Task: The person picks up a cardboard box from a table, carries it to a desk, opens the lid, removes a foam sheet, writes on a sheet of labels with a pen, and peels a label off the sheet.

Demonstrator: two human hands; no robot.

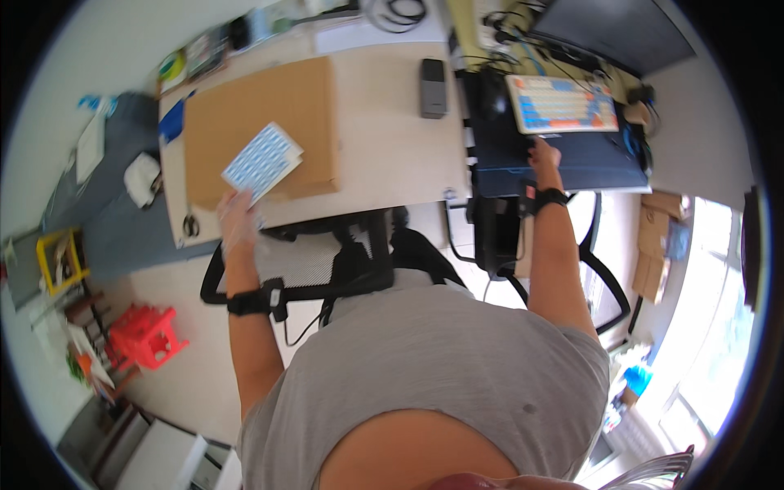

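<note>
My left hand (237,219), in a clear thin glove, pinches the lower corner of a blue-and-white patterned sheet (263,159). That sheet is held over the front part of a flat brown cardboard box (261,106) on the light table. Over on the right, my right hand (545,159) is at the dark desk mat (588,167), just in front of a white, blue and orange keyboard (563,104). Its fingers are curled in; whether anything small is between them is hidden. Both wrists carry black straps.
A dark grey oblong device (433,88) stands on the light table (392,147), and scissors (190,224) lie at its left front edge. A black mouse (492,94) sits beside the keyboard, below a monitor (616,33). Black mesh office chairs (306,257) stand against the table front.
</note>
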